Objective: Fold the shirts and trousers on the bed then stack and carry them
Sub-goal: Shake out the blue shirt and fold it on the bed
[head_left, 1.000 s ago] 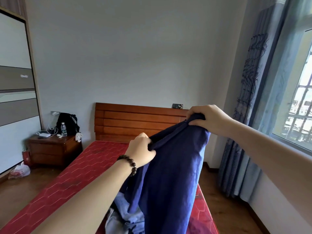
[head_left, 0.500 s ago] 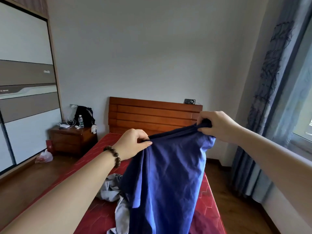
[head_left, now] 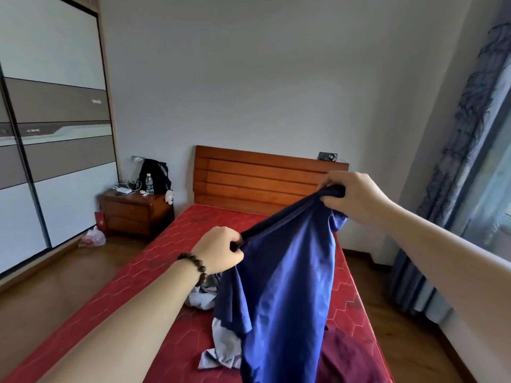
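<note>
Now | both grip blue shirt (head_left: 279,286): left hand (head_left: 218,251); right hand (head_left: 351,194); above bed (head_left: 166,261)

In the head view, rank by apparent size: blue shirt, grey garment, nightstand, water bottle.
1. blue shirt, though nearness to the camera inflates it
2. nightstand
3. grey garment, partly hidden, so unsure against the nightstand
4. water bottle
</note>
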`<move>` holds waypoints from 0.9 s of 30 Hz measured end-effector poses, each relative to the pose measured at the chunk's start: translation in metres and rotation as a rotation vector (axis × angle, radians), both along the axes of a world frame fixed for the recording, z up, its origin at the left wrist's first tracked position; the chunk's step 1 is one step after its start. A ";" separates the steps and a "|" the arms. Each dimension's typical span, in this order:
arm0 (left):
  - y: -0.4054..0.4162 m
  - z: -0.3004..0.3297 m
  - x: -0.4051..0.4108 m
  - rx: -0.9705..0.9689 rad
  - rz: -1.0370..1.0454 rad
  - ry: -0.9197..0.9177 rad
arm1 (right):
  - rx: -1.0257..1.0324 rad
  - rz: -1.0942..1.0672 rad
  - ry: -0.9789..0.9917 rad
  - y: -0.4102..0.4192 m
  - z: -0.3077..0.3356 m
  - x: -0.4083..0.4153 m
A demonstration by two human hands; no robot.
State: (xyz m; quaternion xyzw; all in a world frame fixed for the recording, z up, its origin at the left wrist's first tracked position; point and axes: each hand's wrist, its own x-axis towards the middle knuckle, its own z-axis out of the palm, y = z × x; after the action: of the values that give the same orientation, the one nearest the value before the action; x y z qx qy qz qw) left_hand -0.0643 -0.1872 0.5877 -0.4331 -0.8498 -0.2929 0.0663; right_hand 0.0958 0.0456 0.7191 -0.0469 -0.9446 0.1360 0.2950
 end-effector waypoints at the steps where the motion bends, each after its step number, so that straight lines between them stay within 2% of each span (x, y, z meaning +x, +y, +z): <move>1: -0.009 -0.005 -0.006 0.012 -0.006 -0.021 | 0.003 -0.014 0.015 -0.012 0.001 -0.004; 14: -0.145 -0.070 -0.080 -0.058 -0.119 -0.117 | -0.051 -0.266 0.107 -0.163 0.009 -0.055; 17: -0.180 -0.067 -0.095 -0.031 -0.088 -0.129 | -0.062 -0.303 0.099 -0.180 0.008 -0.050; 23: -0.259 -0.036 -0.120 0.150 0.038 -0.033 | -0.082 -0.292 0.022 -0.211 -0.007 -0.034; 27: -0.308 -0.015 -0.115 0.186 0.060 -0.005 | -0.099 -0.271 0.014 -0.241 -0.024 -0.019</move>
State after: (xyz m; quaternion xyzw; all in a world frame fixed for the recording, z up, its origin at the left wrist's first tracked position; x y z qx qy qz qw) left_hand -0.1794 -0.4952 0.5730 -0.3987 -0.8318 -0.3694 0.1129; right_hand 0.0769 -0.1949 0.6948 -0.1876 -0.9196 0.1415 0.3147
